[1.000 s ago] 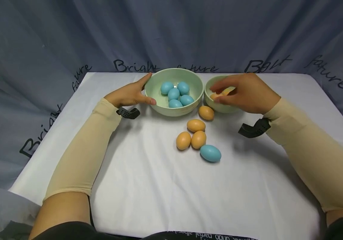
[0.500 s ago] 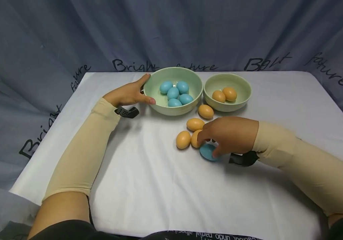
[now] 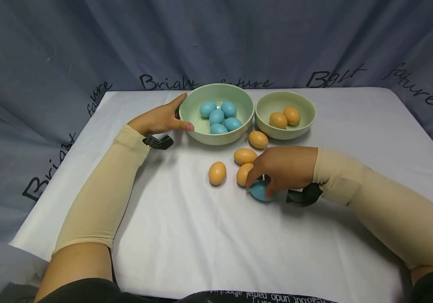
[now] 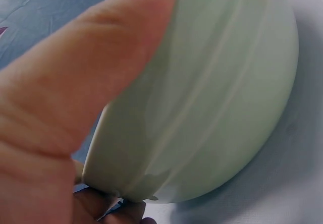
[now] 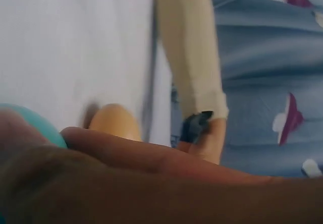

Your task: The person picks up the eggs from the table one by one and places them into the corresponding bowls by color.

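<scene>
Blue egg (image 3: 259,192) pinched in the curled right grip (image 3: 282,168).

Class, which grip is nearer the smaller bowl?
Right. The right grip is in front of the smaller bowl; the left grip holds the left side of the larger bowl, farther left.

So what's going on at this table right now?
Someone's left hand is gripping the larger green bowl, which has five blue eggs in it. Their right hand is pinching another blue egg in front of the bowls. The smaller green bowl, to the right, holds two orange eggs, and four loose orange eggs lie on the white cloth.
</scene>
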Tool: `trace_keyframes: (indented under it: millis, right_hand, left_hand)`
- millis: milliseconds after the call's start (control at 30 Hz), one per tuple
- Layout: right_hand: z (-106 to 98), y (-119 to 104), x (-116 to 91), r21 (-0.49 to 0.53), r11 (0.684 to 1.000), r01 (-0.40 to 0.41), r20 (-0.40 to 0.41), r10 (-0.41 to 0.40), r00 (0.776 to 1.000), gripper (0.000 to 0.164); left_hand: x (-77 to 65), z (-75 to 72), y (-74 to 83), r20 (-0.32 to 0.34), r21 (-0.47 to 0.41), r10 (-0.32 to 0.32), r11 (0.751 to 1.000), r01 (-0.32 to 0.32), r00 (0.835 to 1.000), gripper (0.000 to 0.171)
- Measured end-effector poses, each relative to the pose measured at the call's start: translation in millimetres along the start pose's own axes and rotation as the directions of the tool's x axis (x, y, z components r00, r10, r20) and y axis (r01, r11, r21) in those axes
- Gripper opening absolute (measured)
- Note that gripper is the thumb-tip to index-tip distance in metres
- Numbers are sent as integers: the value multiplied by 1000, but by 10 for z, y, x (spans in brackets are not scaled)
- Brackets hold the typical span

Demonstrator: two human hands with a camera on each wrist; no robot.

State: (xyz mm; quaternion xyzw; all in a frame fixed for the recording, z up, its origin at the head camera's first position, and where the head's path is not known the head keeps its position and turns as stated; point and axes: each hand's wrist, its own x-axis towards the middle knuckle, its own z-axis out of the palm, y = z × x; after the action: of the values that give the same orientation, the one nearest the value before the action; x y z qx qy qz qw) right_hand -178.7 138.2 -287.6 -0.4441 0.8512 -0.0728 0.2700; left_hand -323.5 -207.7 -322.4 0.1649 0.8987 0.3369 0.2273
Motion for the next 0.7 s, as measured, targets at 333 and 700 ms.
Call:
trace_keyframes:
  millis: [333, 700]
  right_hand:
    - [-327, 404, -63, 386, 921, 57, 59, -86, 994, 45]
    - [-676, 709, 188, 516, 854, 67, -246, 72, 967, 48]
  left_hand:
    - [31, -14, -10, 32, 57, 17, 998, -19, 999, 123]
    - [37, -13, -35, 35, 47, 29, 998, -31, 999, 124]
